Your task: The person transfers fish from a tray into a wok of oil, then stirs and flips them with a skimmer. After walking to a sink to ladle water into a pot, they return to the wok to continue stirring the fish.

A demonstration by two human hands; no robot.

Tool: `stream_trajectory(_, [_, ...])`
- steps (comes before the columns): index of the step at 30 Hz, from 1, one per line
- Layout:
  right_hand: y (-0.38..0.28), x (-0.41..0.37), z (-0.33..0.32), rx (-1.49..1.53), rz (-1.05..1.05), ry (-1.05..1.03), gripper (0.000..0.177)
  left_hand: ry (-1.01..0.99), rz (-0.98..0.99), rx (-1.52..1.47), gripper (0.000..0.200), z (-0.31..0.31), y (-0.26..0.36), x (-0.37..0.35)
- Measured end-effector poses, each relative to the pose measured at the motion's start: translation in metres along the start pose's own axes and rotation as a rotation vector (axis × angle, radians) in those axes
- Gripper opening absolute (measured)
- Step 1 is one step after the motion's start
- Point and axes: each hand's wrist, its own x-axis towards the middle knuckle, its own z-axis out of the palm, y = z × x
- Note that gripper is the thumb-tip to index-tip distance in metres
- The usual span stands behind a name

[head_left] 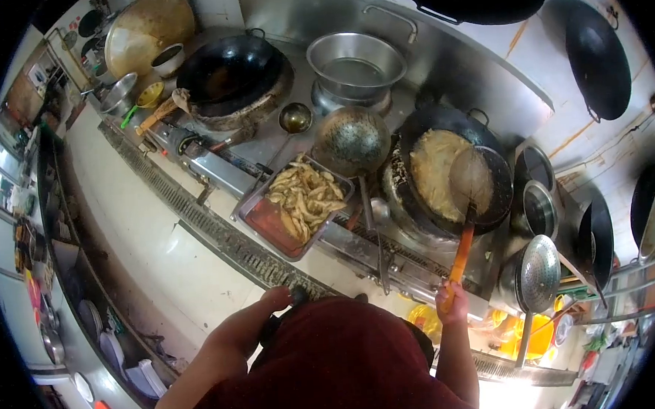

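Observation:
My right hand (452,301) is wrapped round the orange handle of a strainer (470,176). The strainer's mesh head rests in a black wok (499,204) of bubbling oil with pale food (433,171) in it. Near the front of my body is my left hand (277,299), whose fingers are too small and dark to make out. A rectangular tray (263,228) of browned fried pieces (305,194) sits at the stove's front edge, left of the wok. An empty, worn wok-shaped pan (352,142) lies between them.
A second black wok (224,75) stands on the left burner. Behind are a steel basin (357,64) and a ladle (295,118). A perforated skimmer (538,275) and steel pots (539,208) stand at the right, with woks (598,61) hanging on the wall.

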Motion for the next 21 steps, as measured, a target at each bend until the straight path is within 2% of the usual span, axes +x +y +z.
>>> stream_trajectory(3, [0.000,-0.001,0.001,0.003,0.009,-0.003,0.019,-0.032,-0.105,-0.061,0.033,-0.002,0.004,-0.002])
stream_trajectory(7, [0.000,0.000,-0.002,-0.004,0.023,-0.020,0.023,0.001,-0.063,-0.056,0.034,-0.005,0.007,-0.003])
stream_trajectory(12, [0.001,0.001,-0.004,0.002,0.016,-0.026,0.024,-0.072,-0.036,-0.005,0.036,-0.007,0.007,-0.003])
stream_trajectory(16, [0.001,-0.001,-0.003,0.013,0.015,-0.038,0.023,-0.057,-0.071,-0.010,0.035,-0.008,0.010,-0.005])
stream_trajectory(21, [0.001,-0.002,-0.001,0.018,0.012,-0.048,0.020,-0.146,0.122,0.202,0.032,-0.040,0.031,-0.019])
